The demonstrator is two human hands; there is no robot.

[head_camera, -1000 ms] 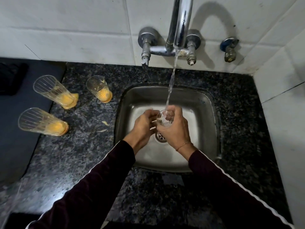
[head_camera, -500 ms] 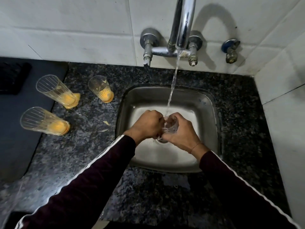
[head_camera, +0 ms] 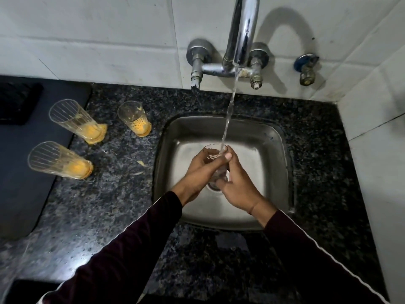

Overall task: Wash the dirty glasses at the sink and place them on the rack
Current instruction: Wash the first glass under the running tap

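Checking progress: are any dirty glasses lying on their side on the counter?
No, the three dirty glasses on the counter all stand upright.

Both hands (head_camera: 219, 172) in curled, overlapping grip

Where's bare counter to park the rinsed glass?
Free: granite right of the sink up to the tiled wall, and the front strip between sink and sleeves. Crowded: the left counter, where three dirty glasses stand. Both hands grip the glass under the tap.
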